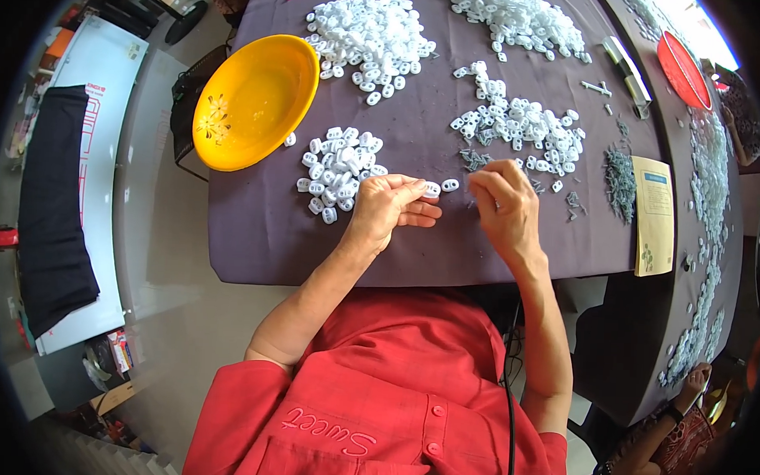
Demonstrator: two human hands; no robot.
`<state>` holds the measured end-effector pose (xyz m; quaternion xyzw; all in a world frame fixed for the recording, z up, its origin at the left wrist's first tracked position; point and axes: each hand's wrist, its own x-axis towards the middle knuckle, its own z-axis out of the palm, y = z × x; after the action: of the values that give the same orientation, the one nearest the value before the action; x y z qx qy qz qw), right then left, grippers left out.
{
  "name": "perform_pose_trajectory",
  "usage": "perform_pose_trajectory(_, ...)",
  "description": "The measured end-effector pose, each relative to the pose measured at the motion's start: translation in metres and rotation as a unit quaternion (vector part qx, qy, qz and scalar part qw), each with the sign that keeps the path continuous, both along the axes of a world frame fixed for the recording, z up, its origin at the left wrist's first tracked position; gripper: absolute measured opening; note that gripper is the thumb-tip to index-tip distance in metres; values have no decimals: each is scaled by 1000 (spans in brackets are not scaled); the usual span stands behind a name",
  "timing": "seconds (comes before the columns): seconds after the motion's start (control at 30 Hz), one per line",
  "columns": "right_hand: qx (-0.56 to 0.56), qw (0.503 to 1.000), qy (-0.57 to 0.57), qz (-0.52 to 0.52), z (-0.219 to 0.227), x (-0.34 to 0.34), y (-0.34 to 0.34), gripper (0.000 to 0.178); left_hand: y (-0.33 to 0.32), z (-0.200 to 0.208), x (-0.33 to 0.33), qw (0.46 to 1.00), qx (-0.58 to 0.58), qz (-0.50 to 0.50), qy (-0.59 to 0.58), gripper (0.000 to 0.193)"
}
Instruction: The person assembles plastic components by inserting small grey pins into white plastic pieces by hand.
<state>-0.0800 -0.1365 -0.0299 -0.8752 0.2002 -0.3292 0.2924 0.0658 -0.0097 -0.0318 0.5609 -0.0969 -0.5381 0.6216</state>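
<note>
Red cloth of the wearer's shirt (384, 355) lies closest, and beyond it, to the right of the yellow basin (263, 99) and a little nearer the wearer, the left hand (391, 204) pinches a white oval piece (432, 190) between thumb and fingers, with a loose white piece (450, 185) just beside it on the side away from the basin; the right hand (507, 204), farther right of the basin and apart from the left, has its fingertips drawn together (whether something tiny sits between them, I cannot tell). Progress is a matter of judgement: the small pile (339, 167) near the basin's right side could be finished pieces, while the scattered cluster (526, 129), well to the basin's right, lies among loose grey bits (475, 160). Much seems left, with a big heap (370, 40) just beside the basin, a second heap (517, 20) well to its right and a grey mound (620, 183) farther right again, so the work looks far from complete
</note>
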Motion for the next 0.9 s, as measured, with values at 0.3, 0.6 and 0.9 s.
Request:
perform_pose_trajectory(0.3, -95, 988, 116, -22, -5, 17, -15, 8, -1, -2, 0, 999, -12, 21, 21, 18)
perform_pose_trajectory(0.6, -142, 974, 176, 15, 3, 18, -19, 5, -2, -2, 0, 1000, -11, 12, 12, 20)
perform_pose_trajectory(0.9, 52, 993, 73, 79, 20, 13, 15, 28, -3, 3, -4, 1000, -6, 2, -15, 22)
